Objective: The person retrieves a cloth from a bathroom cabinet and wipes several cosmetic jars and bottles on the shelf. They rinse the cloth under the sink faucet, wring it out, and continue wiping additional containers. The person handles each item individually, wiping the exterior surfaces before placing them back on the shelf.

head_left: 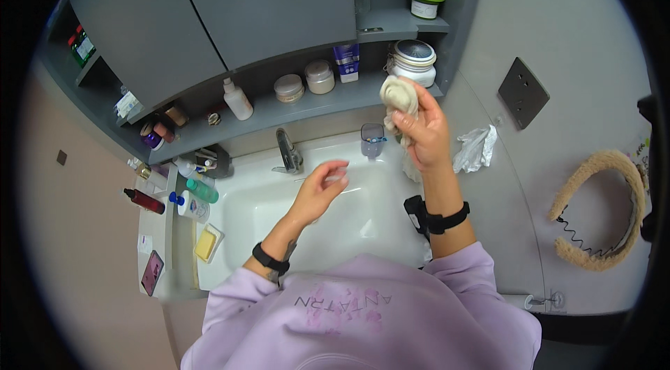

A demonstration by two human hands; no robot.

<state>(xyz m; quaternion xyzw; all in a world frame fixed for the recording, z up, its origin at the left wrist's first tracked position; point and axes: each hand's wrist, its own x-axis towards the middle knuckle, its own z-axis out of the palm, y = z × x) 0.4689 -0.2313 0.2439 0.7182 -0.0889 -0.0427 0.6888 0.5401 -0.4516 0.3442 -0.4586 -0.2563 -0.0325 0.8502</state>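
Note:
My right hand [430,134] is raised in front of the shelf, to the right of the faucet. It grips a crumpled, damp-looking off-white cloth [399,96] between thumb and fingers. Over the white sink basin [361,213] hovers my left hand [322,189], its fingers loosely curled, thumb apart, with nothing visible in it. The chrome faucet [287,151] stands just behind my left hand. Behind the basin, on its rim, is a dark translucent cup [372,141] with toothbrush-like items across its top. My right forearm passes close to it.
A grey shelf [272,118] holds jars, a spray bottle [238,100] and a purple tube [347,64]. Pump bottles [192,207], a soap dish with yellow soap [208,244] and a phone [152,273] line the left. Crumpled white plastic [475,149] and a fluffy headband [602,213] are at right.

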